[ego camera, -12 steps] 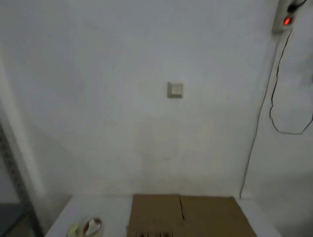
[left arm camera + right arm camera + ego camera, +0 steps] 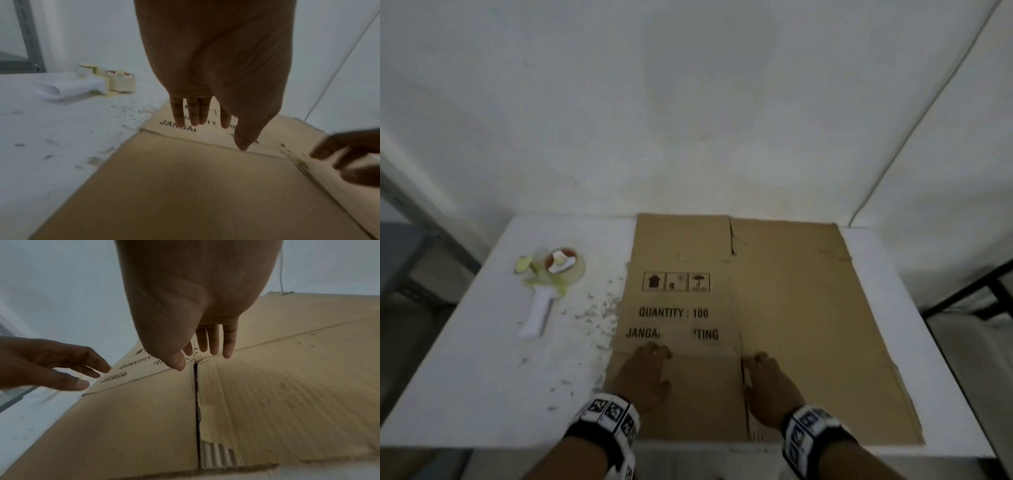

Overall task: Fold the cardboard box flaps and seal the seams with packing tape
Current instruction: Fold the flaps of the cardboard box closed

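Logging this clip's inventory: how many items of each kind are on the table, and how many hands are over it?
Box, flattened: 1
Tape dispenser: 1
Hands: 2, the left hand and the right hand, both open over the box
Total: 4

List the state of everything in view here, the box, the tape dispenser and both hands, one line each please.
cardboard box: flattened, lying flat on the white table, flaps unfolded, no tape visible on the seams.
tape dispenser: lying on its side on the table, left of the box, untouched.
left hand: open, fingers extended over the box's left panel.
right hand: open, fingers extended, by the slit between the near flaps.
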